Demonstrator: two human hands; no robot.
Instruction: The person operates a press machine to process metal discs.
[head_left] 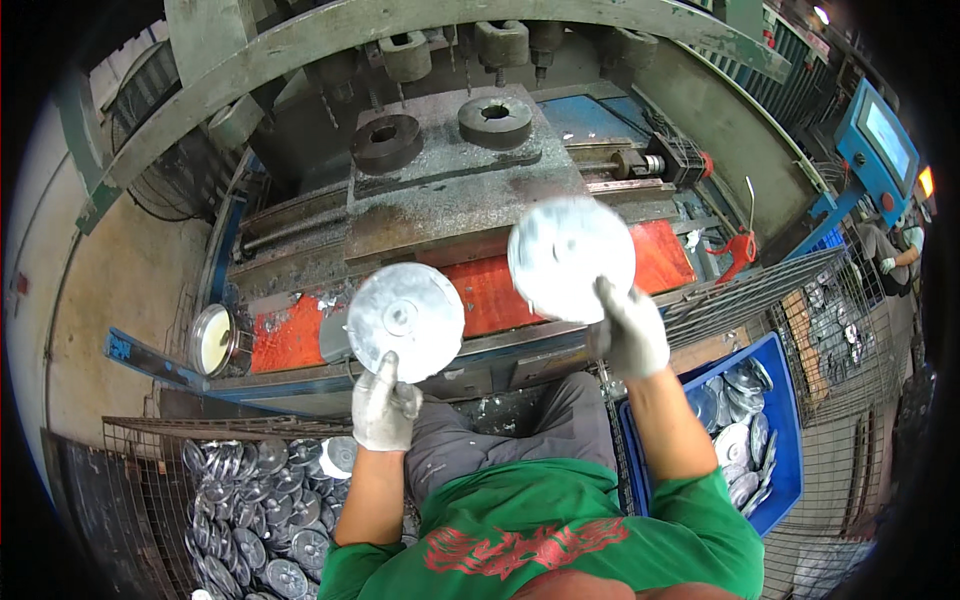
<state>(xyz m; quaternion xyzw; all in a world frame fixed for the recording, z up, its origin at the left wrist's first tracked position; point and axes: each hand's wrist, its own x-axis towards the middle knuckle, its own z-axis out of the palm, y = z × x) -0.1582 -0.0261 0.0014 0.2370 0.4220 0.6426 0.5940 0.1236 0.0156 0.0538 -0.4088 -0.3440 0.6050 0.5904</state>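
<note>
In the head view, our left hand pinches the left disc by its rim, our right hand the right disc, both in front of the machine; we'd best keep them apart, gripping only edges.

Left disc and right disc look smooth, silvery metal; heaped discs shiny metal; white gloves and green shirt matt cloth; blue bin smooth plastic; machine plate rough, gritty metal.

Grey plate, round fixtures, probably shavings.
</note>
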